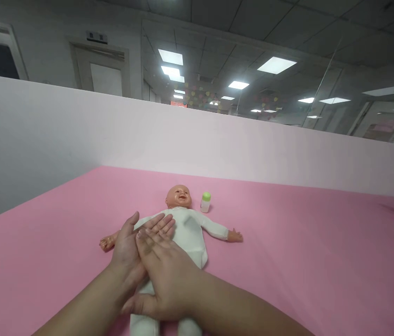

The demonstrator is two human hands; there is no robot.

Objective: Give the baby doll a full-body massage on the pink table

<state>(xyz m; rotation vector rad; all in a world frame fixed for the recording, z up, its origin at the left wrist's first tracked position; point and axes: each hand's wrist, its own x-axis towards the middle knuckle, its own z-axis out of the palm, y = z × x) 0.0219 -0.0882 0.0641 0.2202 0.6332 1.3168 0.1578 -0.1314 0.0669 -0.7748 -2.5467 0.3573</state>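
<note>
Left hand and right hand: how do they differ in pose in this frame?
The left hand shows its palm, while the right hand shows its back. The left hand's fingers point up and to the right in the picture; the right hand's point up and to the left. The right hand lies across the left hand, which is partly covered. Both are bare, over the doll, with no object visible in either.

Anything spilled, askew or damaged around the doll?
Nothing stands out: the baby doll lies on its back, the green-capped bottle stands upright beside its head, and the pink surface shows no spill.
</note>
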